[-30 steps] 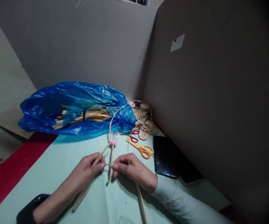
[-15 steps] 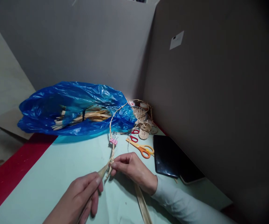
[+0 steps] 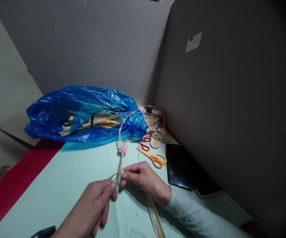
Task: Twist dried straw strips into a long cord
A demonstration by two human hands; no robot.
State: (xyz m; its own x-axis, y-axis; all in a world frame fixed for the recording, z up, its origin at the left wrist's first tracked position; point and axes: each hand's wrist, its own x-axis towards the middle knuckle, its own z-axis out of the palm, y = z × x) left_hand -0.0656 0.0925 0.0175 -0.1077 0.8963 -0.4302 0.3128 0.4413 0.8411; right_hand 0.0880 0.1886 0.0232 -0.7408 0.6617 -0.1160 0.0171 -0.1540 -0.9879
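A thin braid of pale dried plant fibre (image 3: pixel 122 159) runs toward me from a pink binder clip (image 3: pixel 123 149). Beyond the clip, the finished cord (image 3: pixel 126 119) curves up and over to the right. My right hand (image 3: pixel 145 181) pinches the braid's near end between thumb and fingertips. Just left of it, my left hand (image 3: pixel 90 203) is closed on loose fibre strands that fan out of the braid. A wide flat strip of the same fibre (image 3: pixel 154 215) hangs below my right wrist toward the near edge.
Behind lies a blue plastic bag (image 3: pixel 88 96) with a bundle of dried strips (image 3: pixel 105 119). To its right are small woven baskets (image 3: pixel 151 120), red-handled scissors (image 3: pixel 145 145) and orange scissors (image 3: pixel 156 160). A black tablet (image 3: pixel 179 165) lies further right, by a grey partition (image 3: pixel 219 99).
My left hand has moved up and right, closer to the braid, and the strands there are now spread apart. My right hand keeps its pinch. The whole view has shifted slightly.
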